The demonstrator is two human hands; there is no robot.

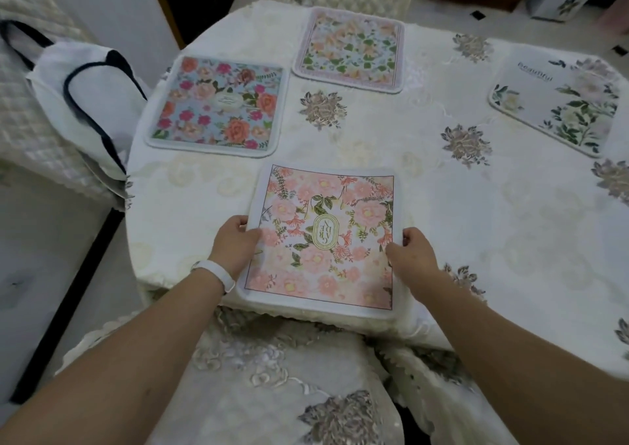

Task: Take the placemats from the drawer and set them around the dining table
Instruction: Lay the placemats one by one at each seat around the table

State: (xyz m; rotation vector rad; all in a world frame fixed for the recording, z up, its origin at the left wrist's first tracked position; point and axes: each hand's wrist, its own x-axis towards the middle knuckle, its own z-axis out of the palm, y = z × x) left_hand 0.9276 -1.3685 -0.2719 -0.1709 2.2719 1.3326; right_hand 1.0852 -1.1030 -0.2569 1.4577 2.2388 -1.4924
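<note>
Fingers (236, 222) of my left hand (235, 245) and right hand (412, 255) clamped the pink mat (323, 237) at its nine and three o'clock edges, probably to square it at six o'clock on the worktop (442, 206); blue mat (218, 104) lay at ten, lilac mat (350, 48) twelve, white mat (558, 104) two.

Here's the pink mat (323, 237), peonies everywhere; blue mat (214, 104) with red and magenta roses; lilac mat (350, 48) in peach and green; white mat (558, 104), dark green leaves.
</note>
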